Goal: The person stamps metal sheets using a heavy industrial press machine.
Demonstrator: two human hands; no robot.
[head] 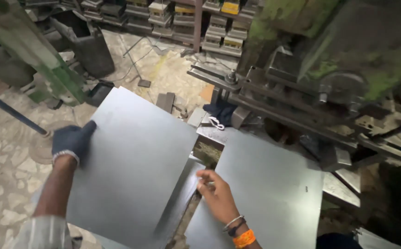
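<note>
Workshop floor below, left hand [71, 140] grips metal sheet [133, 166], long axis running away.

Grey metal sheet [136, 161] — flat, tilted — beside another sheet [265, 189] lying flat.

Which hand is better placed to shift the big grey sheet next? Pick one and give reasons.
Probably the left hand: gloved, it already grips the far-left edge of the large metal sheet. The bare right hand hovers open by the sheet's right edge, over the second sheet, gripping nothing.
</note>
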